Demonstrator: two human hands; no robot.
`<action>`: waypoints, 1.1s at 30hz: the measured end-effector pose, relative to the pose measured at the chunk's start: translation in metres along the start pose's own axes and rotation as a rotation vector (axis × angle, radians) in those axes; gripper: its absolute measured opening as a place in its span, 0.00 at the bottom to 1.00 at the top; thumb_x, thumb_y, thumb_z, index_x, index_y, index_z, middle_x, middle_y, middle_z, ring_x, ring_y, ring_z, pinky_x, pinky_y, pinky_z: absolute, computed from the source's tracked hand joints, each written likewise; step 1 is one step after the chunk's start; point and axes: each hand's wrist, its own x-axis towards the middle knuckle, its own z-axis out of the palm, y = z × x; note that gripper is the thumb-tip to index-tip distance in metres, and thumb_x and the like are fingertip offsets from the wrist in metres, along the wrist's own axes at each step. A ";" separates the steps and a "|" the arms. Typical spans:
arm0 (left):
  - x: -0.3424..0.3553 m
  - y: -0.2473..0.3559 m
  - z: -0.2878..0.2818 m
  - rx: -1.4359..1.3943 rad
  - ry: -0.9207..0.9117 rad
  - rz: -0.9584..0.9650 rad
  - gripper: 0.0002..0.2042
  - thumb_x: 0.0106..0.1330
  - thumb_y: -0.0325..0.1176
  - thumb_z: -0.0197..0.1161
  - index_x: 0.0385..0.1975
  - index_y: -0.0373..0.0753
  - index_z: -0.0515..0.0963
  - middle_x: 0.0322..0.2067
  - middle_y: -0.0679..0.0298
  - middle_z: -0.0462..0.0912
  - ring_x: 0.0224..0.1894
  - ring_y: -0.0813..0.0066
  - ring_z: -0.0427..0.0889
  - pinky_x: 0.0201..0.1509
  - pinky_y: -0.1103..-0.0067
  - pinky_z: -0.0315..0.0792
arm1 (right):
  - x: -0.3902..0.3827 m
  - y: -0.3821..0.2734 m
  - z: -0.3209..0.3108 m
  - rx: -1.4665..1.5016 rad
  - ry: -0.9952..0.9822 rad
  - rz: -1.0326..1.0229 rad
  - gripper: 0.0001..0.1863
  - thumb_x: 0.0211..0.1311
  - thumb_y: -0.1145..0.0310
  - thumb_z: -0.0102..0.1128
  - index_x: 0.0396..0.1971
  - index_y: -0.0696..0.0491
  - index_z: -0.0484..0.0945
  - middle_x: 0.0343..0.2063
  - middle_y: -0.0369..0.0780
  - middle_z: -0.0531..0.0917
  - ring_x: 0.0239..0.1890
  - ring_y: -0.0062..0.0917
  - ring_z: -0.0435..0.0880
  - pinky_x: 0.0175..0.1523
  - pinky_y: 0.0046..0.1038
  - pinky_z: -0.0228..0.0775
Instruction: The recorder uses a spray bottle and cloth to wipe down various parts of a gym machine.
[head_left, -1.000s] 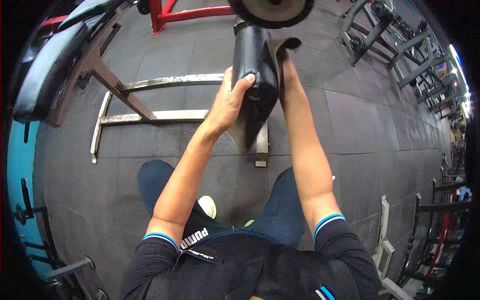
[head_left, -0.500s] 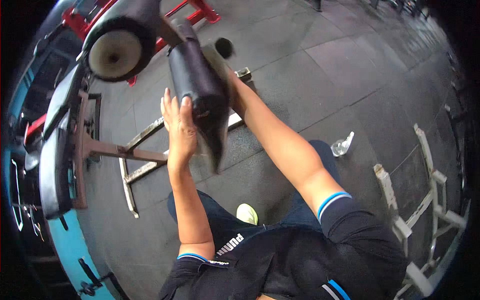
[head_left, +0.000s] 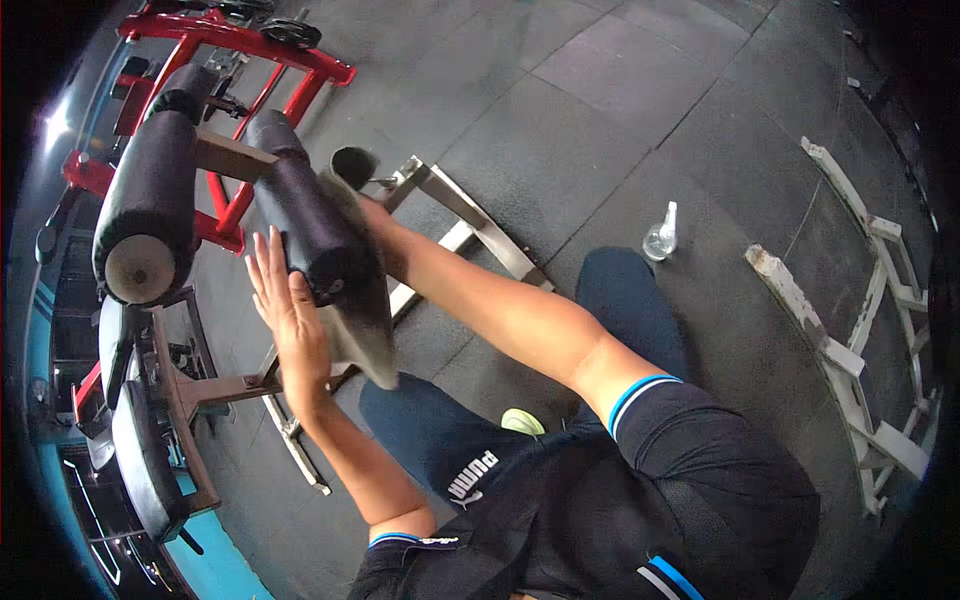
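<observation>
A black padded roller (head_left: 305,215) of a gym machine is shown at upper left, projecting toward the viewer from a brown metal arm (head_left: 232,155). The left hand (head_left: 288,305) is laid flat against the near side of this roller, its fingers (head_left: 262,262) spread wide and pointing upward, with nothing grasped in it. A grey cloth (head_left: 362,315) is draped over the roller's near end and hangs down just beside the left palm. The right hand (head_left: 368,210) is reached along the far side of the roller and is mostly hidden by the cloth and the padding; whether it is closed on the cloth cannot be told, though it is pressed against both. A second, thicker black roller (head_left: 150,205) with a pale round end cap is seen to the left, parallel to the first and apart from it. Behind both, a red steel frame (head_left: 240,60) is visible, and a grey floor frame (head_left: 470,225) lies beneath the right forearm. A small clear spray bottle (head_left: 661,236) stands upright on the dark rubber floor (head_left: 600,100), near the person's right knee and well apart from the hands. A white metal rack (head_left: 850,340) lies at the right edge.
</observation>
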 end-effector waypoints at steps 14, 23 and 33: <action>-0.009 -0.028 -0.012 -0.346 -0.171 -0.196 0.27 0.80 0.46 0.45 0.71 0.35 0.63 0.70 0.50 0.65 0.72 0.58 0.63 0.74 0.70 0.55 | -0.002 -0.026 0.047 -1.572 -0.023 -0.280 0.13 0.63 0.68 0.58 0.44 0.58 0.80 0.52 0.56 0.80 0.57 0.46 0.78 0.63 0.39 0.70; -0.002 -0.035 -0.015 -0.303 -0.247 -0.020 0.27 0.78 0.42 0.47 0.72 0.36 0.59 0.71 0.49 0.64 0.74 0.56 0.61 0.75 0.68 0.55 | -0.112 0.013 0.015 -1.441 -0.085 -1.166 0.24 0.51 0.73 0.61 0.51 0.60 0.76 0.54 0.53 0.76 0.59 0.56 0.73 0.61 0.46 0.71; 0.036 -0.014 -0.041 -0.176 -0.105 0.035 0.33 0.69 0.56 0.50 0.68 0.40 0.69 0.74 0.51 0.56 0.77 0.53 0.51 0.77 0.62 0.48 | -0.115 0.082 -0.178 -0.785 0.548 -0.466 0.13 0.53 0.79 0.56 0.38 0.58 0.85 0.33 0.44 0.87 0.40 0.29 0.84 0.47 0.31 0.75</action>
